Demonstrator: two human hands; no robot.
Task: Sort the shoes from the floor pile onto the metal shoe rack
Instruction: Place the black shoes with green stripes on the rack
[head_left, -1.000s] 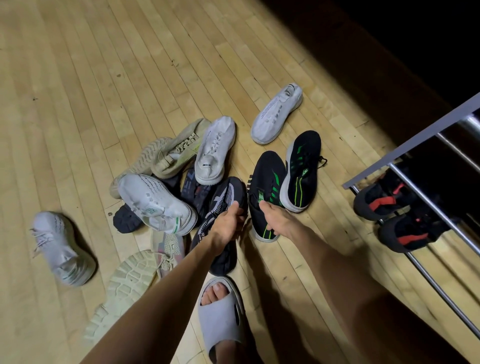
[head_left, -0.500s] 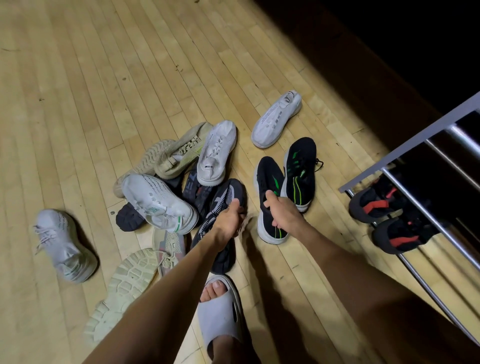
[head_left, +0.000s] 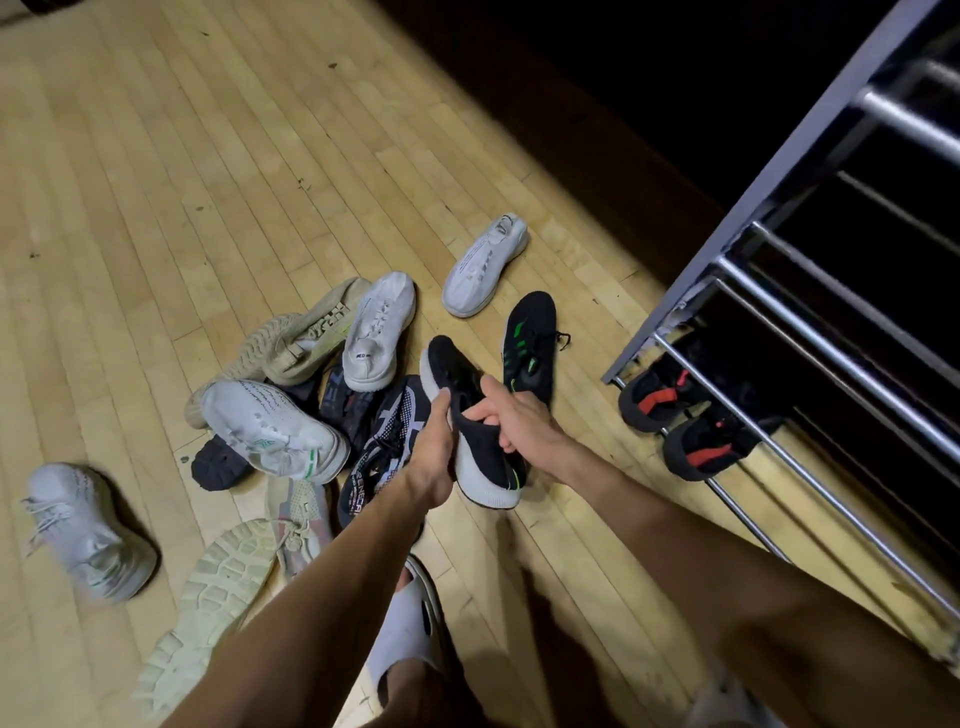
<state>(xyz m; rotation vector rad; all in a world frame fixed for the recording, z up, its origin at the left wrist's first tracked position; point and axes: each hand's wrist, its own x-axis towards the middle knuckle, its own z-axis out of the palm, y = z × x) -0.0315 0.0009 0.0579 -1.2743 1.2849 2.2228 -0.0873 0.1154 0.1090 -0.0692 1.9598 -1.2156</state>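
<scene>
Knit fabric and a foam sole make the black sneaker (head_left: 470, 426) look light and soft in the upper, likely to fold at the collar but stiff enough along its white sole to be carried by one end; that is a judgement from its look only. It is lifted clear of the floor (head_left: 171, 171), just right of the floor pile (head_left: 311, 395), with the left hand (head_left: 434, 452) gripping its side, fingers curled round the upper, and the right hand (head_left: 519, 423) pinching the collar near the heel, fingers wrapped on the fabric. Holding at the heel collar and midfoot seems a sound grip, since the loose laces and thin mesh give little to hold. Its mate, the black sneaker with green stripes (head_left: 530, 345), lies on the floor just beyond the held shoe, between the pile and the metal shoe rack (head_left: 810, 332). The rack stands well right of the pile, its round bars widely spaced, so a soft shoe could tip between them unless laid across two bars. A pair of black and red shoes (head_left: 691, 421) already sits on its lowest tier. Pale, smooth wooden boards run under the pile, lit brightly there and falling into darkness beyond the rack. A foot in a white slide sandal (head_left: 410, 623) stands near the pile.
</scene>
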